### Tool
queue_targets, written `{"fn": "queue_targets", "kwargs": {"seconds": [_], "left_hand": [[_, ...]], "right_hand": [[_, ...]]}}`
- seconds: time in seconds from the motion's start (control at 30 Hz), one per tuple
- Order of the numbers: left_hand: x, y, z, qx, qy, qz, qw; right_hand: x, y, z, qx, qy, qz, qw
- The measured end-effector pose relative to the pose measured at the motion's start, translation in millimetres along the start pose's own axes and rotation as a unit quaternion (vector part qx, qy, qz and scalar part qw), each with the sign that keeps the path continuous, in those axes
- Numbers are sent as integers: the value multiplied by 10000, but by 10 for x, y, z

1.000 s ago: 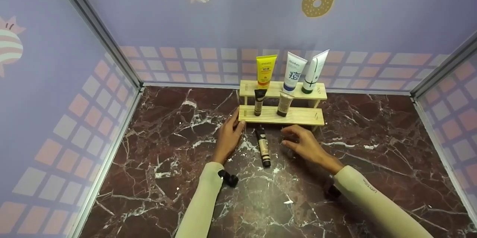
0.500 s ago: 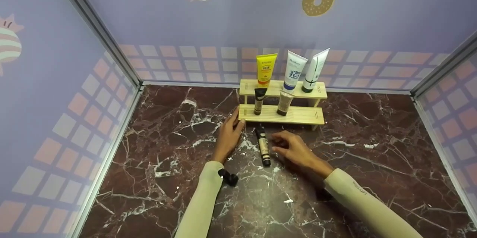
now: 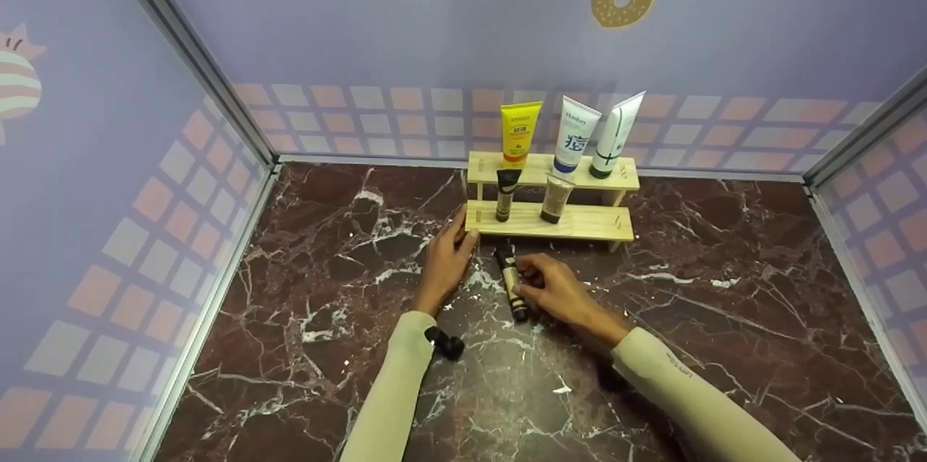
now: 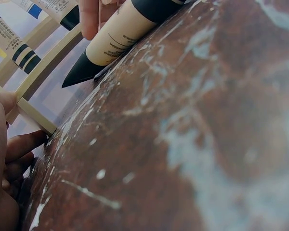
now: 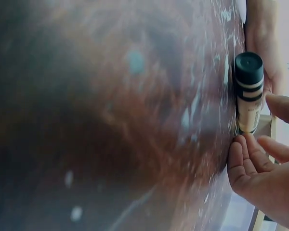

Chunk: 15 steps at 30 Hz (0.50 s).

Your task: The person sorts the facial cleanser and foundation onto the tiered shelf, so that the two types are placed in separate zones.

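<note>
A black-and-cream squeeze tube (image 3: 511, 284) lies on the marble tabletop in front of a two-step wooden rack (image 3: 586, 221). My right hand (image 3: 561, 293) is at the tube's right side, with loosely bent fingers. In the right wrist view, the fingertips (image 5: 248, 139) meet the tube's side, and the thumb is close to it but not closed over it. My left hand (image 3: 443, 266) holds the rack's left end. The left wrist view has its thumb on the step and its fingers (image 4: 26, 146) curled by the rack's leg.
On the lower step stand a small black tube (image 3: 505, 195) and a small beige tube (image 3: 555, 199). The upper step bears a yellow tube (image 3: 519, 132), a white tube with a blue cap (image 3: 576, 136) and a white-and-green tube (image 3: 615, 135). Patterned walls (image 3: 347, 49) enclose the tabletop.
My right hand has moved left and slightly toward me, from in front of the rack to the lying tube. My left hand stays on the rack's left end.
</note>
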State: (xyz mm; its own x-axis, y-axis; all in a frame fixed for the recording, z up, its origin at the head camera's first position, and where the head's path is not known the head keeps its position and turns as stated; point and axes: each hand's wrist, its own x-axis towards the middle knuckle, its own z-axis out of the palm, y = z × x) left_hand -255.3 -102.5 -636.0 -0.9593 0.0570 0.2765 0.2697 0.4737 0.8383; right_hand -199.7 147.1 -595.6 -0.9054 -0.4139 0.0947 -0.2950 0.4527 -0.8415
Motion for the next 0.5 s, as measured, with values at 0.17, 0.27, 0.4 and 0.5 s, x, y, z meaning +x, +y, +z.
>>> {"fn": "queue_targets", "kwargs": {"seconds": [0.17,0.27,0.4,0.5], "left_hand": [[2,5,4,26,12,46,10000],[0,9,4,79,3,68,9999],[2,11,2,121,8,59,9999],[4,8,0,124,11,18,9999]], "right_hand": [[16,-21,72,-243,165,-110,9995],[16,-33,132,-372,193,-142,9990],[18,-48,225,-458,188,-260,9984],[24,-68,283,-503,195,-341,9980]]}}
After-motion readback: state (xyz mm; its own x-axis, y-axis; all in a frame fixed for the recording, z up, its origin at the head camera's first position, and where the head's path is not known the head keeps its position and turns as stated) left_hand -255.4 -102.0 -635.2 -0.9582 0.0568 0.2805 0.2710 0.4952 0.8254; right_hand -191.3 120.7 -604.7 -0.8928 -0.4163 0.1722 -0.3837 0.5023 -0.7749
